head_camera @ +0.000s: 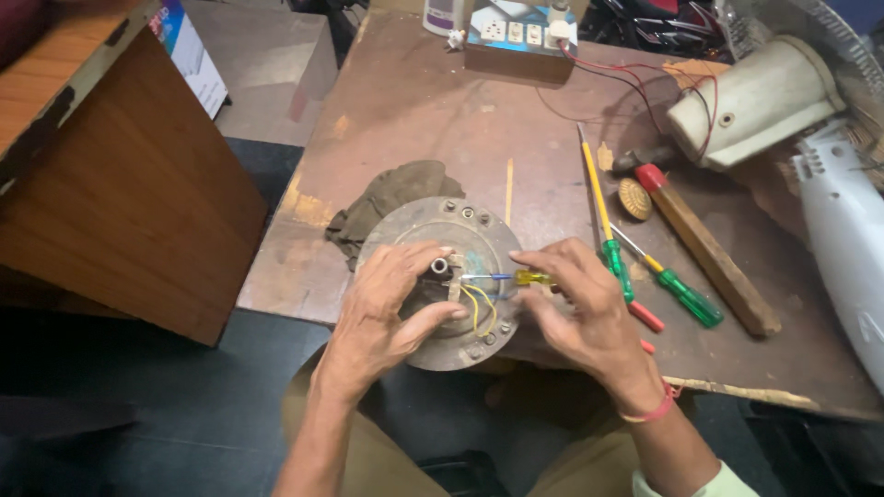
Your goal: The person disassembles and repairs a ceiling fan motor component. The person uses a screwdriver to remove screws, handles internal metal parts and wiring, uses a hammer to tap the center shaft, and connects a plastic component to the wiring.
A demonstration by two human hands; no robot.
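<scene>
Motor housing (440, 281), round, grey-metal, resting at near edge of workbench (405, 101), partly overhanging toward the lap. Left hand (387, 308) cupped over left half of housing, fingers spread and curled around central shaft stub (439, 267), thumb pressed on lower face; probably to stop disc turning or sliding off edge. Right hand (580, 308) pinching small yellow-handled screwdriver (505, 277) between thumb and fingertips, blade laid nearly flat and pointing left toward terminal beside shaft; low angle probably dictated by screw lying sideways. Yellow wires (481, 308) looping out of centre, just below blade, left free. Olive cloth (391, 198) tucked under far-left rim of housing, likely as padding. Right of hand, within reach: two green-handled screwdrivers (686, 296), long yellow-shafted tool (597, 184), wooden-handled hammer (709, 253). Farther back: white plastic cover (755, 101) with red leads, switch box (520, 37). Wooden cabinet (129, 184) standing left of bench.
</scene>
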